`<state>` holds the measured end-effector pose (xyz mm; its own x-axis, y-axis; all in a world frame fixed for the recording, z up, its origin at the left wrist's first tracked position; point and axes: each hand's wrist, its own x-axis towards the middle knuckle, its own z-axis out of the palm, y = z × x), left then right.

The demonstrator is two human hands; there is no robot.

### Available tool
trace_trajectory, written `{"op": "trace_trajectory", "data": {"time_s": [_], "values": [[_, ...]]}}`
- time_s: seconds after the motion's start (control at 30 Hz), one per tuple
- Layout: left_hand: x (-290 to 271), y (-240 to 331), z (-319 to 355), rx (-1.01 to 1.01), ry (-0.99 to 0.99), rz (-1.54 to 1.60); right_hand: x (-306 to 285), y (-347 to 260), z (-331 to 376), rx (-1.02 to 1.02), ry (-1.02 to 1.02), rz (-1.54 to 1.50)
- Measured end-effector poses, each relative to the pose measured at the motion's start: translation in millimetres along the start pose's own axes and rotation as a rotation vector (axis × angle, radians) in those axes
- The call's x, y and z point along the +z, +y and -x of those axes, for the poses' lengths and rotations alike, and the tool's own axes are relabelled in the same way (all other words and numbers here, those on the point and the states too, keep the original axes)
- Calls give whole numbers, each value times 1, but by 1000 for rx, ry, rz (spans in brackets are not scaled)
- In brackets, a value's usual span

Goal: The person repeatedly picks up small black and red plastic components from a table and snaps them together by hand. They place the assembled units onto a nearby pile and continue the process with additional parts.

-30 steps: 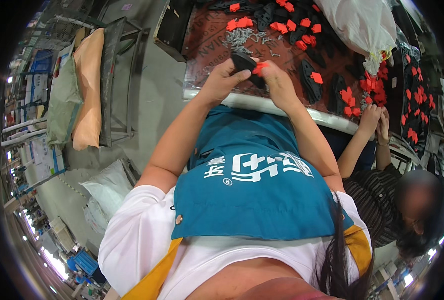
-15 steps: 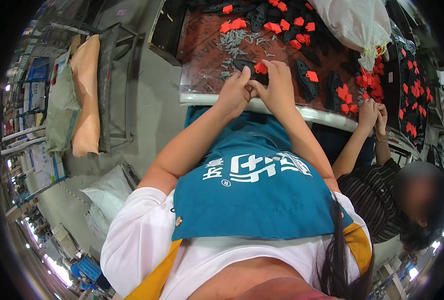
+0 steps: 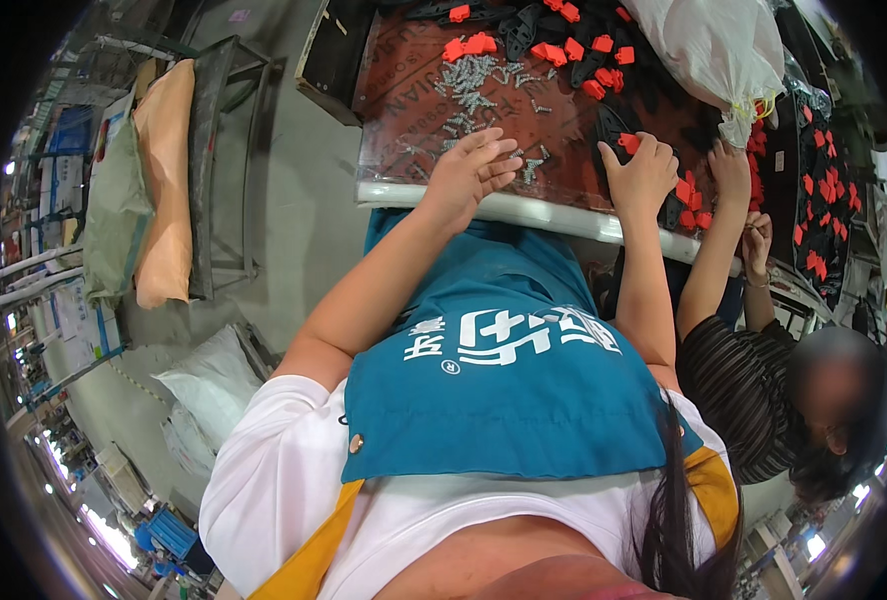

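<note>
My left hand (image 3: 469, 175) lies flat with fingers spread on the brown table top (image 3: 404, 110), its fingertips among a scatter of small silver screws (image 3: 469, 90). My right hand (image 3: 642, 175) rests over a black plastic part with a red piece (image 3: 626, 143) on it and grips it at the table's near side. More red pieces (image 3: 574, 45) and black parts lie further back on the table.
A co-worker in a striped top sits at my right, a hand (image 3: 732, 170) on the table among red pieces. A white sack (image 3: 709, 55) lies at the back. A metal rack with stuffed bags (image 3: 164, 180) stands at the left on the grey floor.
My hands were together at the table edge holding a part. Now they are apart: the left has gone to the screws, the right has moved right onto the black part.
</note>
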<state>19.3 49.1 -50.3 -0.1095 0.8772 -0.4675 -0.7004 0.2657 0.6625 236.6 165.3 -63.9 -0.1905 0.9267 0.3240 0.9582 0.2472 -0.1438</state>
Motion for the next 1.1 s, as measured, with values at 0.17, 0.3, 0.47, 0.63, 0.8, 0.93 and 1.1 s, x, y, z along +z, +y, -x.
{"op": "trace_trajectory", "data": {"time_s": [0.17,0.3,0.47,0.63,0.8,0.93,1.1], "values": [[-4,2,-1,5,36,50,9,0,5,76,-54,33],[-13,2,-2,6,59,43,13,-3,-7,-61,158,-18],[-19,3,-2,20,95,52,29,19,-82,-148,-153,37],[-22,8,1,38,108,85,71,42,-131,-240,-568,105],[-29,4,-2,33,84,90,35,33,-122,-257,-429,221],[-23,0,-4,36,73,83,-11,21,-101,-272,-213,-47],[-5,3,-4,-91,-142,51,-51,-41,-50,-549,-87,-693]]}}
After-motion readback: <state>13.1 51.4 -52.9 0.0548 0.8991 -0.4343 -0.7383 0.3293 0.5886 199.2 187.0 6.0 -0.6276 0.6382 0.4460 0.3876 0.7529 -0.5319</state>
